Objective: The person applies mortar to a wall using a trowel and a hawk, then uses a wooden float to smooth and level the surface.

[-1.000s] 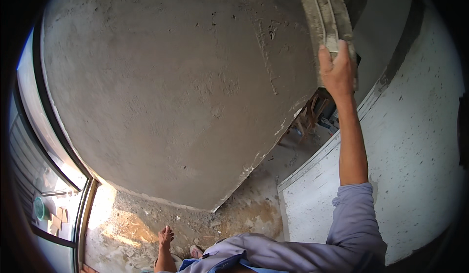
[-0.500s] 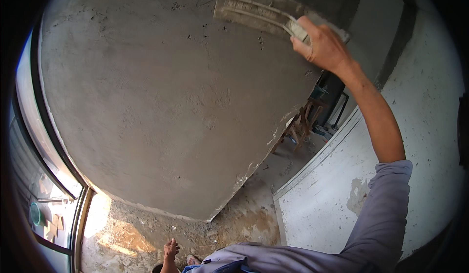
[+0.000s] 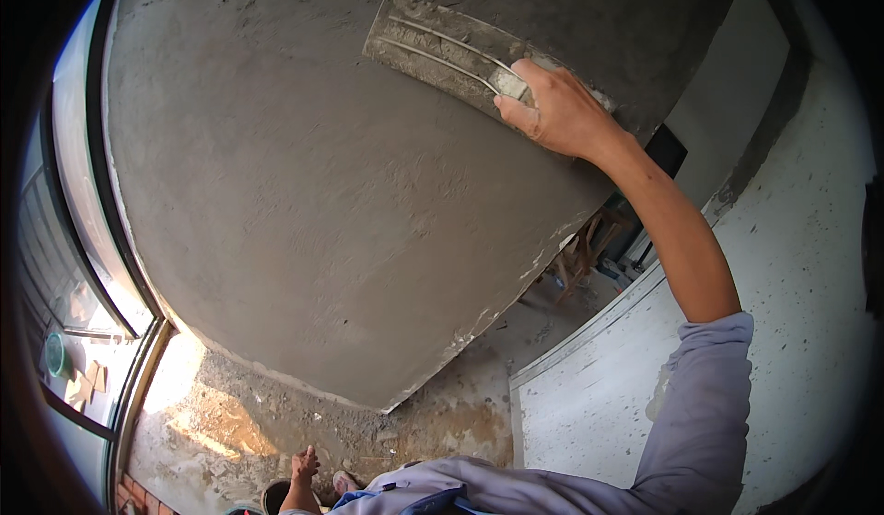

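Observation:
My right hand (image 3: pixel 564 114) is wrapped round the handle of a plastering trowel (image 3: pixel 444 52) near the top of the view. The trowel has a long rectangular blade smeared with plaster and two thin metal rods along its back. Its blade lies against, or very close to, the grey plastered wall (image 3: pixel 276 193), sloping down from upper left to right. Down at the lower edge, my left hand (image 3: pixel 305 464) hangs low with loosely bent fingers and nothing visible in it. Shallow marks and small pits show in the wall's damp-looking surface.
A framed glass window or door (image 3: pixel 101 239) runs along the left, with a green tub (image 3: pixel 58 356) beyond it. A dark bucket (image 3: pixel 276 495) stands beside my left hand. On the right is a speckled white panel (image 3: pixel 580 414); wooden trestles (image 3: pixel 589 248) show past the wall's edge.
My right hand has brought the trowel down and to the left across the wall, and its blade now slopes more steeply. My left hand still hangs low, while the view has shifted slightly.

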`<control>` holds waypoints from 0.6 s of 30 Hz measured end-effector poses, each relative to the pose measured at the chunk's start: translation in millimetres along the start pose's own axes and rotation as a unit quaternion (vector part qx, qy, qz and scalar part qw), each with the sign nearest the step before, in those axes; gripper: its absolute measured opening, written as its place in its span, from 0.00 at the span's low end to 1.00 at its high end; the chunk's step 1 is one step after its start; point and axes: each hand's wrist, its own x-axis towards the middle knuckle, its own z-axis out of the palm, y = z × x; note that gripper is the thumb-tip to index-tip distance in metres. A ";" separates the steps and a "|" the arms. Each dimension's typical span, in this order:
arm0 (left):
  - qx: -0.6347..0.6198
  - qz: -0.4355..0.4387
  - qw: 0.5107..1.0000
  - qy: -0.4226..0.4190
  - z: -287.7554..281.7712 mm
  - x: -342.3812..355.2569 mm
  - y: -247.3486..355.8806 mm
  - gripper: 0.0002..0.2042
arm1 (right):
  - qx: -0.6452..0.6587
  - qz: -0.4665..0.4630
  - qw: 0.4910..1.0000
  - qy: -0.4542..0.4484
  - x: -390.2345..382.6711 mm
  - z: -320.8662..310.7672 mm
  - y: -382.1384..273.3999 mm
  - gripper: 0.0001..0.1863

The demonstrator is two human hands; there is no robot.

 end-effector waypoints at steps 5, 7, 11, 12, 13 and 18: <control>-0.050 0.013 0.999 -0.001 7.8 -2.3 0.3 0.21 | -0.110 -0.023 0.986 0.126 24.6 -30.8 32.7 0.20; -0.058 0.011 0.998 0.000 1.2 -3.3 -6.0 0.21 | -0.167 -0.006 0.966 0.199 18.6 -53.0 41.7 0.20; -0.038 -0.021 0.999 -0.011 -18.5 -10.4 -34.5 0.22 | -0.052 0.049 0.995 0.076 -34.9 -3.3 -13.0 0.17; 0.043 0.061 0.996 -0.050 -27.8 -4.3 -45.6 0.22 | -0.042 0.029 0.996 0.068 -44.4 28.9 -24.3 0.15; 0.082 0.054 0.993 -0.064 -30.6 3.4 -38.8 0.22 | -0.016 0.024 0.999 0.039 -51.8 56.1 -39.4 0.15; 0.056 0.010 0.997 -0.058 -4.6 37.6 25.4 0.23 | 0.009 0.065 0.996 0.068 -39.4 101.6 -42.8 0.14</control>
